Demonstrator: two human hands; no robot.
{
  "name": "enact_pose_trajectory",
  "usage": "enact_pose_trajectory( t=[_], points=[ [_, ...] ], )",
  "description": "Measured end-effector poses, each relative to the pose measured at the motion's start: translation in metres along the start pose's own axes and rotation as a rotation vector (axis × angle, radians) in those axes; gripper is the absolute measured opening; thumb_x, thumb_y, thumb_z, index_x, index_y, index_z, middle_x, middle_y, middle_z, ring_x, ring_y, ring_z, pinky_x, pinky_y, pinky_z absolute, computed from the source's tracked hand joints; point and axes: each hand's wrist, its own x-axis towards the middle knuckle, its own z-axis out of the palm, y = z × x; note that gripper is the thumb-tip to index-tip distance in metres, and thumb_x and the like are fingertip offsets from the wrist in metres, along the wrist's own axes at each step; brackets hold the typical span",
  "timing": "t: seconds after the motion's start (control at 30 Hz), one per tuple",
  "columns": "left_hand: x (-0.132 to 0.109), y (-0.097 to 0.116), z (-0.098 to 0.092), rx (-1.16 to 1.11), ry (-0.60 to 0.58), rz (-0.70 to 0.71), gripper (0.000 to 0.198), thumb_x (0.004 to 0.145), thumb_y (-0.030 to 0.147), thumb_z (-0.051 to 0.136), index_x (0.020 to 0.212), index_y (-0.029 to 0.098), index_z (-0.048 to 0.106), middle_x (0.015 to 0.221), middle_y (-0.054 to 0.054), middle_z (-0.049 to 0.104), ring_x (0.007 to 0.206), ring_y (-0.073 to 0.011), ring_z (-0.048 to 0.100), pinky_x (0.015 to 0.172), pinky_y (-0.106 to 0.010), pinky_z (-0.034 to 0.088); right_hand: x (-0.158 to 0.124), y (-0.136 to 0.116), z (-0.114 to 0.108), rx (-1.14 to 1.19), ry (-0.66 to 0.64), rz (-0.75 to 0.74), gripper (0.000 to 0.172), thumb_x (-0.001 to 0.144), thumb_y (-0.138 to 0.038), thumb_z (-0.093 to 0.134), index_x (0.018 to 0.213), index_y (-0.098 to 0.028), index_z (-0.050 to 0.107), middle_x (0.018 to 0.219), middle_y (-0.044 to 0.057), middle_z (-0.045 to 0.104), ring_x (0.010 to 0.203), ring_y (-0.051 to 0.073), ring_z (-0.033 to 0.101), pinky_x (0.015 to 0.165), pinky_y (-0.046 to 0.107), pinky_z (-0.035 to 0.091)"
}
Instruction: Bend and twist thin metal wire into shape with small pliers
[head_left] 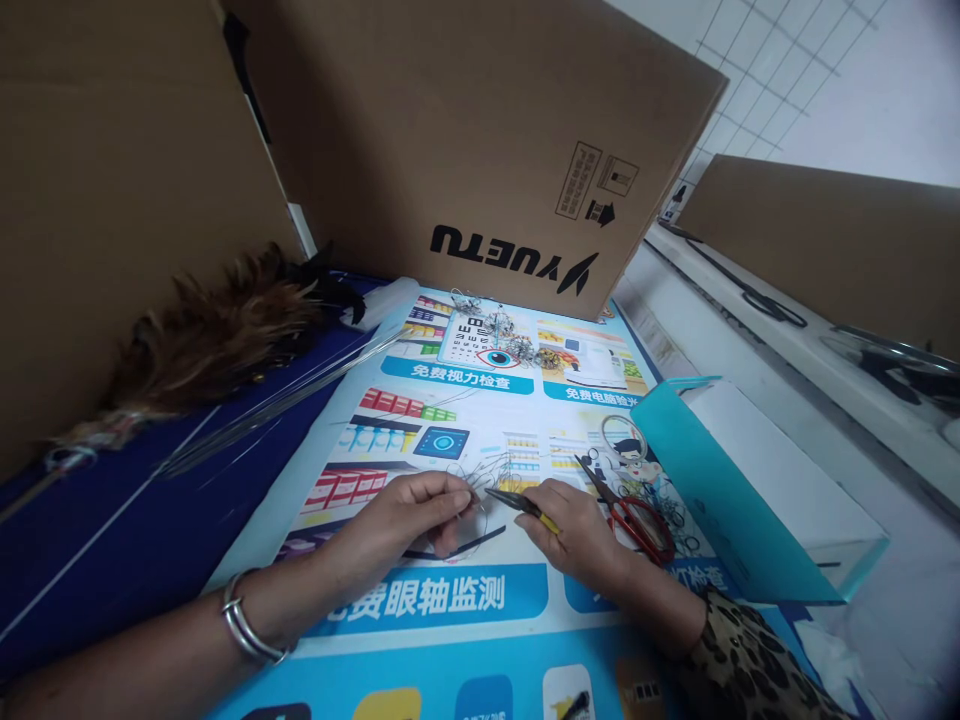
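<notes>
My left hand (420,515) pinches a tangle of thin wire (480,480) just above a printed poster (450,420) on the table. My right hand (577,530) grips small pliers (517,502) with yellow handles, their dark tip pointing left at the wire by my left fingers. A silver bangle (244,620) sits on my left wrist. My right sleeve (750,665) is leopard-patterned. Red-handled scissors (634,515) lie on the poster just right of my right hand.
A large cardboard box (480,140) stands behind the poster. A feather duster (202,340) and long thin wires (285,400) lie to the left on blue cloth. Small wire pieces (510,340) sit near the box. A teal box (750,490) lies open at right.
</notes>
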Motion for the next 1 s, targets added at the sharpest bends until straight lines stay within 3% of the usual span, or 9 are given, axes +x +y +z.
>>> enact_pose_trajectory(
  t=[0.37,0.6,0.83,1.0],
  points=[
    [-0.003,0.005,0.002,0.017,0.032,-0.009,0.025,0.077,0.040,0.061,0.068,0.016,0.060,0.048,0.001,0.057,0.046,-0.0110,0.047,0.049,-0.021,0.032,0.002,-0.003,-0.004,0.089,-0.053,0.021,0.025,0.089,-0.036,0.044,0.102,-0.018,0.056,0.090,0.007,0.062,0.085,0.018,0.056,0.072,0.027,0.044],
    [-0.003,0.006,0.005,-0.018,0.075,0.019,0.025,0.081,0.038,0.057,0.069,0.016,0.058,0.048,0.002,0.056,0.045,-0.0092,0.045,0.049,-0.020,0.032,0.000,-0.007,-0.004,0.094,-0.053,0.056,0.027,0.087,-0.038,0.048,0.104,-0.018,0.056,0.095,0.007,0.060,0.089,0.019,0.055,0.074,0.029,0.045],
    [-0.004,0.004,0.006,-0.174,0.174,0.112,0.020,0.084,0.033,0.054,0.077,0.015,0.059,0.063,0.000,0.059,0.057,-0.0108,0.050,0.058,-0.022,0.038,0.006,-0.018,0.006,0.196,0.126,0.184,0.024,0.079,-0.034,0.059,0.096,-0.019,0.052,0.091,0.006,0.057,0.086,0.020,0.053,0.072,0.029,0.045],
    [-0.004,0.001,0.012,-0.316,0.219,0.117,0.016,0.082,0.032,0.057,0.078,0.017,0.058,0.062,0.002,0.057,0.057,-0.0105,0.051,0.057,-0.022,0.040,0.011,-0.039,0.020,0.158,0.188,0.064,0.043,0.071,-0.050,0.065,0.096,-0.018,0.051,0.090,0.007,0.056,0.086,0.022,0.052,0.070,0.032,0.045]
  ],
)
